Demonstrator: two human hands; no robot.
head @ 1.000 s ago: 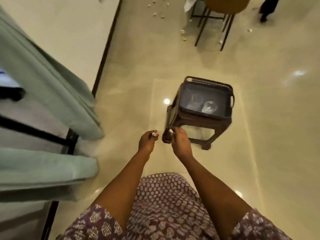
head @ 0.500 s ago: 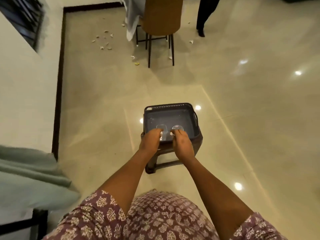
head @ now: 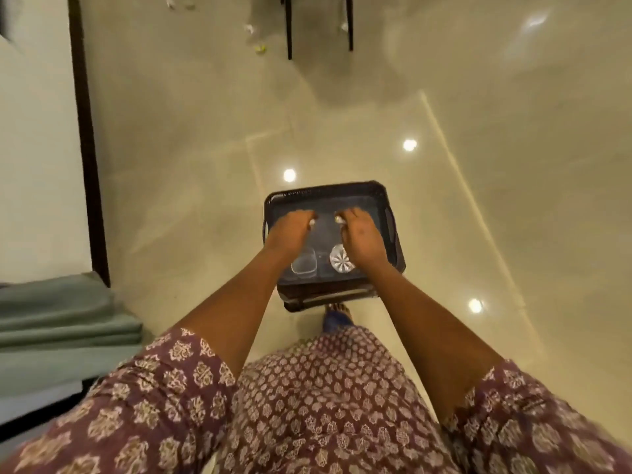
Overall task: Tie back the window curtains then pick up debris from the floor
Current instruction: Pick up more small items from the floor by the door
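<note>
A dark plastic basket (head: pixel 325 190) stands on a brown stool (head: pixel 328 304) in front of me. Both hands are over its inside, fingers curled. My left hand (head: pixel 290 230) pinches a small white scrap (head: pixel 312 221) at its fingertips. My right hand (head: pixel 359 238) pinches another white scrap (head: pixel 338 218). Under the hands lie a clear square container (head: pixel 303 267) and a clear round ribbed lid (head: pixel 340 263). More debris (head: pixel 260 47) is scattered on the far floor by the chair legs. A green curtain (head: pixel 61 313) hangs at the lower left.
Two black chair legs (head: pixel 289 29) stand at the top of the view. A white wall with a dark skirting strip (head: pixel 85 131) runs along the left. My foot (head: pixel 337 311) is just behind the stool. Glossy tiled floor (head: pixel 513 200) stretches to the right.
I have come up to the stool, and both hands have moved from its near edge forward over the basket's inside. The curtain has slid to the lower left of the view.
</note>
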